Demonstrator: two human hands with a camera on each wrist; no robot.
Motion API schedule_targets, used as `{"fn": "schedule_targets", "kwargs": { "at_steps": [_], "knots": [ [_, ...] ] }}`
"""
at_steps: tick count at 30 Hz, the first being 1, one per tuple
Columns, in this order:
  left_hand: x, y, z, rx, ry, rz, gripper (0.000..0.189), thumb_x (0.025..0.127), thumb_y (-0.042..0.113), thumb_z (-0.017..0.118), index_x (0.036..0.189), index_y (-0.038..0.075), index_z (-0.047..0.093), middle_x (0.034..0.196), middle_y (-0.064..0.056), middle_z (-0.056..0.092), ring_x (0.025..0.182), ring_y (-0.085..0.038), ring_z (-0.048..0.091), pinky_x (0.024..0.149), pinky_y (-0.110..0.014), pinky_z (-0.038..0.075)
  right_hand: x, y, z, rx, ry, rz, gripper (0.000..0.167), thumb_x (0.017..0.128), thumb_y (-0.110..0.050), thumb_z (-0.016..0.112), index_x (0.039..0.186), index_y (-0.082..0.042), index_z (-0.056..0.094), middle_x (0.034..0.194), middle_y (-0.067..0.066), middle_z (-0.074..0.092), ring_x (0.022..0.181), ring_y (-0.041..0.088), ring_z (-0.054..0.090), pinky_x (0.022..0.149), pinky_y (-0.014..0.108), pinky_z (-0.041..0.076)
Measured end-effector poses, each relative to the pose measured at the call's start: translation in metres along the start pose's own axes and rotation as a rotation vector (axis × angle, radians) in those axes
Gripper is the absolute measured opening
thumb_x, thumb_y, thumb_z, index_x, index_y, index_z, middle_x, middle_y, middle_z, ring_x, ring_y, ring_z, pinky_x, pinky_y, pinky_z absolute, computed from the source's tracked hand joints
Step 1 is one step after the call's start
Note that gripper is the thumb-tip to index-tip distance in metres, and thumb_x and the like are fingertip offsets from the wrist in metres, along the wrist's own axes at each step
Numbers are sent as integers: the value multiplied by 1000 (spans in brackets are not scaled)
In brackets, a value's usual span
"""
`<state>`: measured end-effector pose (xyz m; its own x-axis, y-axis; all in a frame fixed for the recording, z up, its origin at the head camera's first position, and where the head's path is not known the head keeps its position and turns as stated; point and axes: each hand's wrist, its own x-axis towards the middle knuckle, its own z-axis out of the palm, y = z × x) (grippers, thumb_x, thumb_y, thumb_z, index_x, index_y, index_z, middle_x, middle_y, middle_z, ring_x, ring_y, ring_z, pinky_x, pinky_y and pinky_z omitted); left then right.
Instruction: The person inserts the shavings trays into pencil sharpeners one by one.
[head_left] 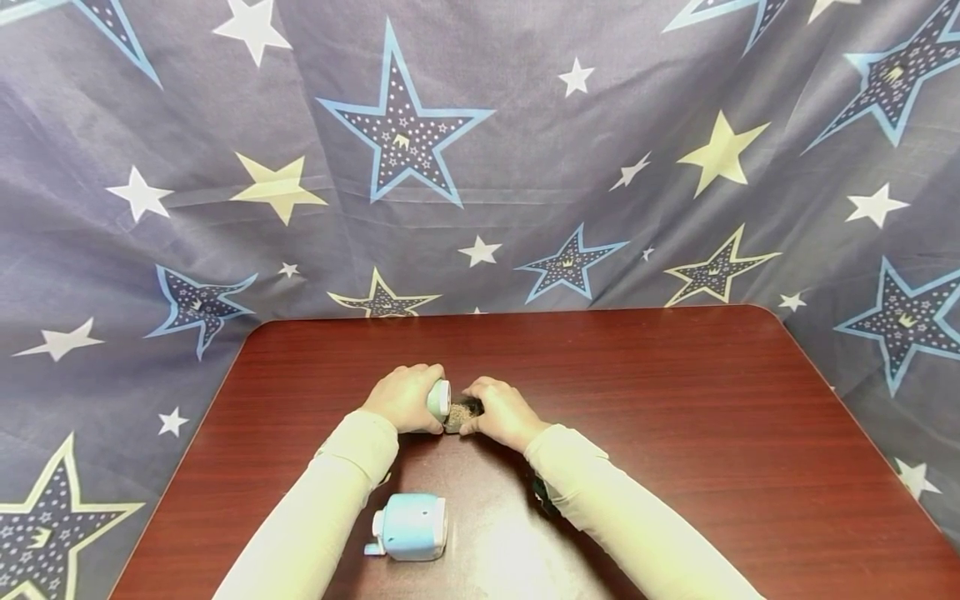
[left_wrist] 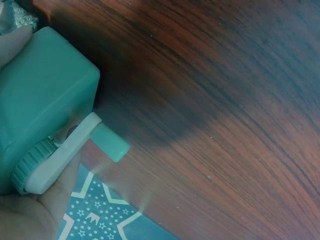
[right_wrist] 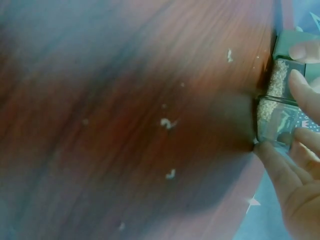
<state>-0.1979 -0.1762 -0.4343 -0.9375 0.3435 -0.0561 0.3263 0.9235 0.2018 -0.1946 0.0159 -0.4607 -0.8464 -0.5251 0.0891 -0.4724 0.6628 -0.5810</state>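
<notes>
My left hand (head_left: 405, 400) grips a green crank pencil sharpener (left_wrist: 47, 82) lying on its side. Its pale crank (left_wrist: 62, 157), with a green knob at the end, points away from the right hand in the left wrist view. At the sharpener's other end is a clear shavings bin (right_wrist: 270, 117), with light brown shavings along one side. My right hand (head_left: 510, 414) holds this bin between thumb and fingers, up against the sharpener. Whether the bin is fully apart from the sharpener I cannot tell. Nearer to me, a blue crank pencil sharpener (head_left: 415, 527) lies on the table.
Small pale shavings (right_wrist: 167, 123) are scattered on the brown wooden table (head_left: 675, 400). Behind the table's far edge hangs a grey cloth (head_left: 525, 183) with stars. The blue sharpener sits close to the left forearm.
</notes>
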Motion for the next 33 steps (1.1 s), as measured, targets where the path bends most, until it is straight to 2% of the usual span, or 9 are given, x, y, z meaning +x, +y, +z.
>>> {"fn": "schedule_targets", "kwargs": {
  "at_steps": [12, 26, 33],
  "knots": [
    [1, -2, 5, 3, 0, 2, 64, 53, 35, 91, 105, 18, 59, 97, -4, 65, 84, -28, 60, 73, -42, 50, 0, 1, 6, 0, 18, -10, 57, 70, -22, 88, 119, 1, 67, 115, 10, 68, 109, 31, 66, 95, 43, 51],
    [1, -1, 0, 1, 1, 3, 62, 54, 35, 91, 104, 18, 59, 96, -3, 64, 84, -28, 59, 74, -42, 50, 4, -4, 5, -11, 14, -5, 53, 73, -21, 86, 118, 1, 67, 116, 11, 66, 108, 29, 66, 95, 42, 52],
    [0, 0, 0, 7, 9, 18, 60, 53, 33, 91, 100, 17, 59, 95, -4, 65, 84, -27, 60, 76, -42, 50, 5, -7, 6, -18, -3, 8, 54, 74, -21, 85, 120, 1, 66, 123, 14, 62, 111, 32, 64, 94, 44, 52]
  ]
}}
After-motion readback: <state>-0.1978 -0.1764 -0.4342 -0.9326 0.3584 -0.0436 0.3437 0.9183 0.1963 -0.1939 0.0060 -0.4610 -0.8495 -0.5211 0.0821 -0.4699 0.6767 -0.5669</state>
